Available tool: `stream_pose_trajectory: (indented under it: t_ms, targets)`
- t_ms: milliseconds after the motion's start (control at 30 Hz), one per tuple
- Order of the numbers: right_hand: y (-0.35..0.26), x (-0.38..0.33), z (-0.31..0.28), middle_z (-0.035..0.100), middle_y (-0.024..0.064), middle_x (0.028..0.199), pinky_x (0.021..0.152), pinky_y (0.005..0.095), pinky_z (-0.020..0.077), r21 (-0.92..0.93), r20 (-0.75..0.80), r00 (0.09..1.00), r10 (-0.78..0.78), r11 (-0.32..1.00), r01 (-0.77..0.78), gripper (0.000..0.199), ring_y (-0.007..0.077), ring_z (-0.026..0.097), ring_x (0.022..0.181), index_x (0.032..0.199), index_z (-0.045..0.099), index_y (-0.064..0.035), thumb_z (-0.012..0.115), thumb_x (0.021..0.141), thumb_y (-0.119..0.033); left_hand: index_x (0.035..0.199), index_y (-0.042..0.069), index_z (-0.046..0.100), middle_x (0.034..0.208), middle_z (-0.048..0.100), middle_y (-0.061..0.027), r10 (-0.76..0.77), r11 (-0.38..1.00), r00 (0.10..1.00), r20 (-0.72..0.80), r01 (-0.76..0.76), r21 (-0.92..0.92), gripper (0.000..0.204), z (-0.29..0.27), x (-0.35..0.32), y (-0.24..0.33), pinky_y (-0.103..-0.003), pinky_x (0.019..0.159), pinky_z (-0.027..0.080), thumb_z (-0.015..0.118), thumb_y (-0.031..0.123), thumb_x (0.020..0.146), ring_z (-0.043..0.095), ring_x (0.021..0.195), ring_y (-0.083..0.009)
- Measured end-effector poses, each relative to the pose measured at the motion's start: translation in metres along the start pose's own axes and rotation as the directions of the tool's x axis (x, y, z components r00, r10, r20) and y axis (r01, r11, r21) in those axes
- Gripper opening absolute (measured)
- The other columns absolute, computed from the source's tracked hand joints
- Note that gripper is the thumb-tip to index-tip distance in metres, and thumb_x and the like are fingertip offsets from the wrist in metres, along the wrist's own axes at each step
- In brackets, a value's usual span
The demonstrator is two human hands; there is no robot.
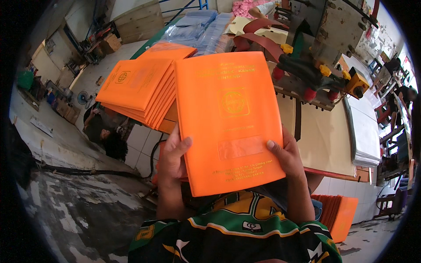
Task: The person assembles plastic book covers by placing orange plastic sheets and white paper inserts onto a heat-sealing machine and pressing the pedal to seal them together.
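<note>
Hands, left (172, 158) and right (287, 153), grip an orange folder (228, 118) beside stacked orange folders (138, 90).

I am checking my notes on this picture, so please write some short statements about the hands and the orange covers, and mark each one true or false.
1. Both hands hold one orange cover. True: the left hand grips its lower left edge and the right hand its lower right edge.
2. The held cover is blue. False: it is orange, with gold print.
3. A stack of orange covers lies on the table to the left of the held one. True.
4. The held cover has a clear window pocket in its lower part. True.
5. The right hand is empty. False: its thumb presses on the cover's front.
</note>
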State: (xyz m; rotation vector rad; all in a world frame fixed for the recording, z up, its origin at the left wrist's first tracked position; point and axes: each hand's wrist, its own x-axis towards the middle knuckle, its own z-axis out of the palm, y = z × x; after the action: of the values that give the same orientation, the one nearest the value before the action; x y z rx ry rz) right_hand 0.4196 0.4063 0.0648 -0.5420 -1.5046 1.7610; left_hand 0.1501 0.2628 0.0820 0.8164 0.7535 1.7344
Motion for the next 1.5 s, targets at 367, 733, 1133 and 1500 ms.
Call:
stream_pose_trajectory:
  t_ms: [367, 733, 1133, 1500]
  targets:
    - [0.02, -0.025, -0.031, 0.073, 0.0162, 0.096, 0.061, 0.0248, 0.0505, 0.198, 0.056, 0.994, 0.09, 0.975, -0.099, 0.058, 0.016, 0.066, 0.068, 0.128, 0.055, -0.0014, 0.047, 0.106, -0.054, 0.144, 0.001, 0.047, 0.132, 0.059, -0.0132, 0.235, 0.972, 0.91, -0.342, -0.219, 0.085, 0.05, -0.002, 0.0, -0.003, -0.036, 0.101, 0.049, 0.062, 0.011, 0.098, 0.061, 0.117, -0.0209]
    - [0.056, -0.092, -0.057, 0.072, 0.0161, 0.081, 0.047, 0.021, 0.0445, 0.235, -0.002, 0.981, 0.194, 0.953, -0.188, 0.036, 0.0117, 0.057, 0.05, 0.122, 0.056, -0.0008, 0.055, 0.106, -0.033, 0.15, 0.003, 0.043, 0.145, 0.052, -0.0153, 0.653, 0.753, 0.601, -0.461, -0.578, 0.314, 0.052, -0.048, 0.048, 0.095, -0.044, 0.102, 0.05, 0.056, 0.026, 0.105, 0.057, 0.127, -0.029]
    - [0.068, -0.088, -0.043, 0.07, 0.0117, 0.097, 0.052, 0.0216, 0.0471, 0.236, 0.052, 0.958, 0.283, 0.929, -0.287, 0.03, 0.0122, 0.066, 0.067, 0.122, 0.058, -0.0033, 0.06, 0.105, -0.027, 0.142, -0.003, 0.05, 0.141, 0.057, -0.017, 0.404, 0.884, 0.46, -0.791, -0.42, 0.207, 0.043, -0.182, 0.111, 0.124, -0.052, 0.108, 0.049, 0.058, 0.012, 0.103, 0.057, 0.129, -0.0329]
    - [0.072, -0.098, -0.045, 0.073, 0.0074, 0.098, 0.056, 0.0211, 0.0477, 0.182, 0.127, 0.934, 0.334, 0.918, -0.353, 0.028, 0.0101, 0.067, 0.069, 0.124, 0.059, -0.0068, 0.061, 0.105, -0.026, 0.139, -0.007, 0.05, 0.135, 0.059, -0.018, 0.476, 0.846, 0.38, -0.793, -0.443, 0.295, 0.041, -0.222, 0.126, 0.137, -0.05, 0.104, 0.052, 0.059, 0.009, 0.101, 0.062, 0.12, -0.0336]
